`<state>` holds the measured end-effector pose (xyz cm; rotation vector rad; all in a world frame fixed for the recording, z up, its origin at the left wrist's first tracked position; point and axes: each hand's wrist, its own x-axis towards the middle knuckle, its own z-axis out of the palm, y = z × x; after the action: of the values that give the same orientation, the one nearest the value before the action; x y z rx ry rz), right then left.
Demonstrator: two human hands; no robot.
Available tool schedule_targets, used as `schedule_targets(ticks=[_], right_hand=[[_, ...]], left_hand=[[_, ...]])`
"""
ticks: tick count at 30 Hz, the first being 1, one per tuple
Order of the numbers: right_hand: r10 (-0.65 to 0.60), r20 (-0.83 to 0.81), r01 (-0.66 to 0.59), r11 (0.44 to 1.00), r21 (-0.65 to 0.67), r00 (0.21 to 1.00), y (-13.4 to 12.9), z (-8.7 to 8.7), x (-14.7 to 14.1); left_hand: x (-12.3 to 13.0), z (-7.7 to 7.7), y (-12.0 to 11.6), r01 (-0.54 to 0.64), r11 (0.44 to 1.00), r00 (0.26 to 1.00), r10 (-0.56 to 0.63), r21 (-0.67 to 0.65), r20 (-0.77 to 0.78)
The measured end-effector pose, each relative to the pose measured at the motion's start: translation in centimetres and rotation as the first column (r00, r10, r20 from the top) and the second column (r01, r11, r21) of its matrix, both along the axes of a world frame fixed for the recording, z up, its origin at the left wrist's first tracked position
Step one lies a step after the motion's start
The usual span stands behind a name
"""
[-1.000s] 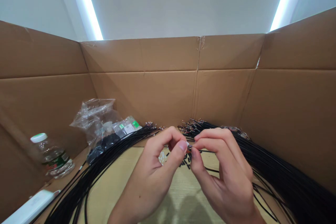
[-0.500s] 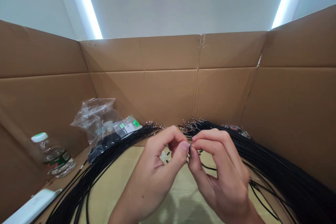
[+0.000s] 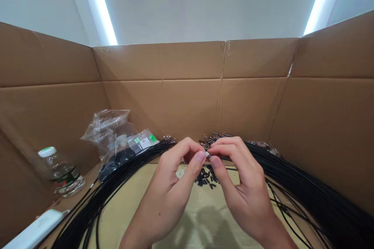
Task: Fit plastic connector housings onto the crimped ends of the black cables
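Between my fingertips is a small white and dark piece (image 3: pixel 207 155), pinched from both sides. My left hand (image 3: pixel 178 179) closes on its left end with thumb and index finger. On its right side, the thumb and fingers of my right hand (image 3: pixel 242 183) hold it. A black cable seems to run behind my right hand. Several short black pieces (image 3: pixel 206 179) lie scattered on the yellowish surface (image 3: pixel 204 202) below my hands, and small whitish pieces (image 3: pixel 180 173) show partly behind my left thumb.
Black cable bundles curve along the left (image 3: pixel 117 181) and right (image 3: pixel 304 181). Clear plastic bags (image 3: pixel 109 128), a bottle (image 3: pixel 62 175) and a white power strip (image 3: pixel 36 229) are at the left. Cardboard walls (image 3: pixel 175 101) surround the work surface.
My hands have risen slightly and my right hand has shifted left. The white part of the held piece shows more clearly, and more black pieces are visible below.
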<state>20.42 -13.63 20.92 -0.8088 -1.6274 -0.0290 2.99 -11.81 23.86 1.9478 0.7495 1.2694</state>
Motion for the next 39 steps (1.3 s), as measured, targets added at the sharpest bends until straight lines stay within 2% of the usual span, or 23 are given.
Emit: schedule_targets(ticks=[3, 5, 7, 10, 13, 18, 21, 24, 27, 28, 30, 32, 33, 34, 36, 39], right_hand=[[0.159, 0.012, -0.152, 0.964, -0.219, 0.987, 0.2, 0.3, 1.1], [0.221, 0.055, -0.188, 0.918, -0.35, 0.974, 0.2, 0.3, 1.5], [0.275, 0.116, -0.201, 0.88, -0.431, 0.955, 0.1, 0.3, 1.5], [0.339, 0.138, -0.24, 0.849, -0.47, 0.93, -0.1, 0.2, 0.9], [0.365, 0.079, -0.281, 0.823, -0.494, 0.928, -0.4, 0.2, 0.6], [0.384, 0.017, -0.329, 0.811, -0.483, 0.923, -0.5, 0.5, 0.7], [0.406, 0.011, -0.344, 0.788, -0.511, 0.914, -0.6, 0.6, 0.9], [0.38, 0.113, -0.251, 0.777, -0.577, 0.918, -0.6, 0.6, 2.1], [0.363, 0.363, -0.098, 0.81, -0.578, 0.858, -0.6, 0.7, 4.4], [0.374, 0.412, -0.064, 0.8, -0.597, 0.831, -0.6, 0.8, 5.3], [0.419, 0.412, -0.04, 0.74, -0.672, 0.809, -0.7, 1.0, 7.0], [0.46, 0.365, -0.038, 0.661, -0.75, 0.809, -0.8, 1.3, 8.5], [0.454, 0.359, -0.025, 0.648, -0.761, 0.815, -0.8, 1.4, 9.1], [0.424, 0.367, -0.006, 0.661, -0.75, 0.828, -0.8, 1.4, 9.7], [0.312, 0.381, 0.04, 0.726, -0.687, 0.87, -0.6, 1.4, 10.5], [0.132, 0.381, 0.138, 0.785, -0.604, 0.915, 0.1, 1.1, 11.2]], left_hand=[[-0.1, -0.4, 0.4, -0.072, 0.995, 0.996, 0.069, 0.062, 0.049], [-0.1, -0.7, 0.8, -0.155, 0.981, 0.984, 0.143, 0.116, 0.106], [-0.2, -0.9, 1.1, -0.235, 0.957, 0.964, 0.207, 0.169, 0.167], [-0.1, -0.9, 1.2, -0.321, 0.91, 0.939, 0.268, 0.264, 0.218], [-0.2, -0.7, 0.8, -0.3, 0.918, 0.944, 0.247, 0.26, 0.217], [-0.4, -0.4, 0.7, -0.156, 0.98, 0.968, 0.127, 0.121, 0.217], [-0.5, -0.5, 0.9, -0.175, 0.98, 0.939, 0.137, 0.095, 0.315], [-0.6, -0.6, 1.1, -0.326, 0.943, 0.819, 0.249, 0.062, 0.517], [-1.2, -0.1, 1.3, -0.471, 0.881, 0.597, 0.357, -0.046, 0.718], [-1.4, 0.2, 1.3, -0.494, 0.865, 0.521, 0.375, -0.087, 0.767], [-1.9, 0.6, 1.5, -0.483, 0.856, 0.433, 0.414, -0.182, 0.801], [-2.1, 0.8, 1.8, -0.447, 0.859, 0.401, 0.442, -0.25, 0.802], [-2.0, 0.9, 2.0, -0.426, 0.866, 0.392, 0.438, -0.262, 0.809], [-1.9, 0.8, 2.2, -0.406, 0.876, 0.387, 0.423, -0.26, 0.82], [-1.6, 0.7, 2.6, -0.361, 0.9, 0.398, 0.387, -0.245, 0.832], [-1.1, 0.3, 2.9, -0.284, 0.93, 0.462, 0.345, -0.232, 0.817]])
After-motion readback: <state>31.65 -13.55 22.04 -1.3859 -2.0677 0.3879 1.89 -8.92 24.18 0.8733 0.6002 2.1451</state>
